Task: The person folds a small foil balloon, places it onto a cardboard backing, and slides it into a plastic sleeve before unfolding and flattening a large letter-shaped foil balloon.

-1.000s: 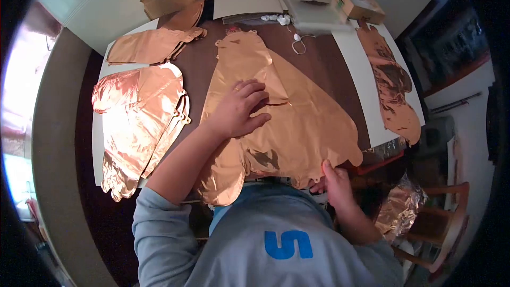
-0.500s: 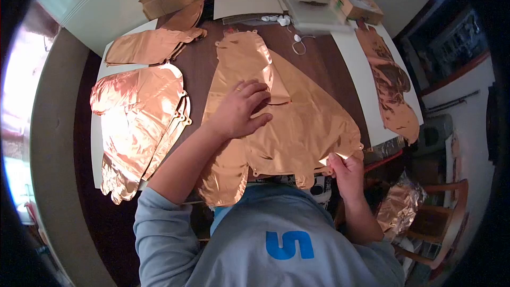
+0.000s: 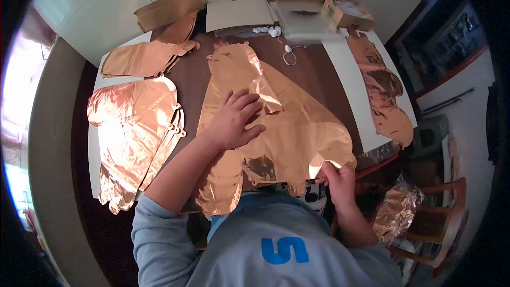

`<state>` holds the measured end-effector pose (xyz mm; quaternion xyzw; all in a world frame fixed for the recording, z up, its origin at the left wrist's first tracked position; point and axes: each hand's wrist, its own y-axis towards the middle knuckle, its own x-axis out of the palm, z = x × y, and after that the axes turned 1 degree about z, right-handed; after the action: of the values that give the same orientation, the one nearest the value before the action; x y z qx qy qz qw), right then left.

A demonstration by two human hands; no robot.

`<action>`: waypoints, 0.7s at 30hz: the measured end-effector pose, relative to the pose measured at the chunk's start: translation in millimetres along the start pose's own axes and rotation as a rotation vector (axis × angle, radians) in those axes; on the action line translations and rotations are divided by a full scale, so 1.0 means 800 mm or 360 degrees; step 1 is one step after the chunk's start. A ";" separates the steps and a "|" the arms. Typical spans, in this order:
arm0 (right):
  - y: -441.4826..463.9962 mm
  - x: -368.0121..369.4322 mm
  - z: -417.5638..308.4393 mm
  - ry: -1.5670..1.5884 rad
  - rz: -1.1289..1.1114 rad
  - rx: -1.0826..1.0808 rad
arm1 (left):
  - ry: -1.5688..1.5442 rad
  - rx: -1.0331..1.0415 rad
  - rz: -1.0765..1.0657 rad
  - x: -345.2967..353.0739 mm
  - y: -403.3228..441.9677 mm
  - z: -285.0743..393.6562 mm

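A large copper-coloured foil balloon [image 3: 297,122], flat and uninflated, lies across the middle of the table and hangs over its near edge. My left hand [image 3: 234,120] rests on its left part with fingers spread, beside a folded-over flap. At the lower right corner, my right hand [image 3: 338,182] pinches the balloon's edge between thumb and fingers. Small tabs with holes stick out along the rim. To the left lies a stack of shiny foil balloons [image 3: 135,133], with more flat foil balloons [image 3: 141,59] behind it.
Another foil piece [image 3: 380,85] lies on a white board at the right. Along the back stand a white box [image 3: 239,13], a clear plastic container [image 3: 305,18] and a small carton [image 3: 348,13]. A white cord [image 3: 289,56] lies near them. Crumpled foil [image 3: 398,207] sits on a wooden chair [image 3: 446,218].
The view has tipped slightly, so the table appears lower. My right hand still pinches the edge, and a dark shiny crease now shows along the balloon's near edge. My left hand stays put on the foil.
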<state>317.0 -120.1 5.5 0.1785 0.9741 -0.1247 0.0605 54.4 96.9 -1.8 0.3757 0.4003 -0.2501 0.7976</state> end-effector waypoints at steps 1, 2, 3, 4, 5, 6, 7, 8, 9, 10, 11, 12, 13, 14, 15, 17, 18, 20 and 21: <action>-0.003 0.001 0.005 -0.0002 0.0038 0.0033 | -0.0005 0.0013 -0.0002 0.000 0.001 0.000; -0.005 0.003 0.004 0.0008 0.0069 0.0025 | -0.0009 0.0024 -0.0004 -0.001 0.002 0.000; -0.006 0.005 0.002 0.0019 0.0100 0.0015 | -0.0013 0.0036 -0.0006 -0.002 0.003 -0.001; -0.007 0.006 0.002 0.0028 0.0131 0.0008 | -0.0015 0.0033 -0.0030 -0.002 0.004 -0.001; -0.008 0.008 0.003 0.0088 0.0137 -0.0009 | -0.0018 0.0030 -0.0056 -0.002 0.005 -0.002; -0.007 0.007 0.007 0.0134 0.0117 -0.0026 | -0.0022 0.0027 -0.0084 -0.004 0.008 0.000; -0.005 0.005 0.014 0.0180 0.0098 -0.0044 | 0.0016 0.0042 -0.0100 -0.006 0.011 0.003; -0.005 0.004 0.017 0.0225 0.0079 -0.0060 | 0.0053 0.0057 -0.0117 -0.009 0.013 0.007; -0.005 0.004 0.017 0.0214 0.0094 -0.0057 | 0.0090 0.0072 -0.0134 -0.011 0.016 0.010; -0.006 0.005 0.014 0.0202 0.0109 -0.0055 | 0.0120 0.0116 -0.0124 -0.010 0.017 0.009; -0.007 0.005 0.012 0.0189 0.0123 -0.0053 | 0.0151 0.0158 -0.0113 -0.007 0.018 0.006; -0.007 -0.001 0.008 0.0071 -0.0032 0.0066 | 0.0183 0.0200 -0.0102 -0.005 0.019 0.003; -0.007 -0.013 0.004 -0.0047 -0.0186 0.0184 | 0.0159 0.0197 -0.0093 -0.004 0.019 0.002; -0.007 -0.023 -0.003 -0.0165 -0.0339 0.0299 | 0.0136 0.0194 -0.0082 -0.002 0.018 0.001; -0.007 -0.030 -0.022 -0.0439 -0.0536 0.0430 | 0.0112 0.0190 -0.0072 -0.002 0.018 0.001; 0.001 -0.051 -0.070 -0.0818 -0.0994 0.0436 | 0.0108 0.0193 -0.0037 -0.003 0.017 0.004; 0.008 -0.061 -0.089 -0.1009 -0.1224 0.0438 | 0.0104 0.0193 -0.0020 -0.004 0.016 0.005; 0.031 -0.065 -0.110 -0.1097 -0.1078 -0.0090 | 0.0097 0.0176 -0.0036 -0.005 0.016 0.006; 0.047 -0.054 -0.121 -0.1202 -0.0895 -0.0418 | 0.0094 0.0172 -0.0039 -0.005 0.017 0.007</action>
<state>363.9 -75.0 97.5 -0.1586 0.9021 -0.0682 0.3955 64.5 100.9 9.0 0.4203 0.4141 -0.2700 0.7609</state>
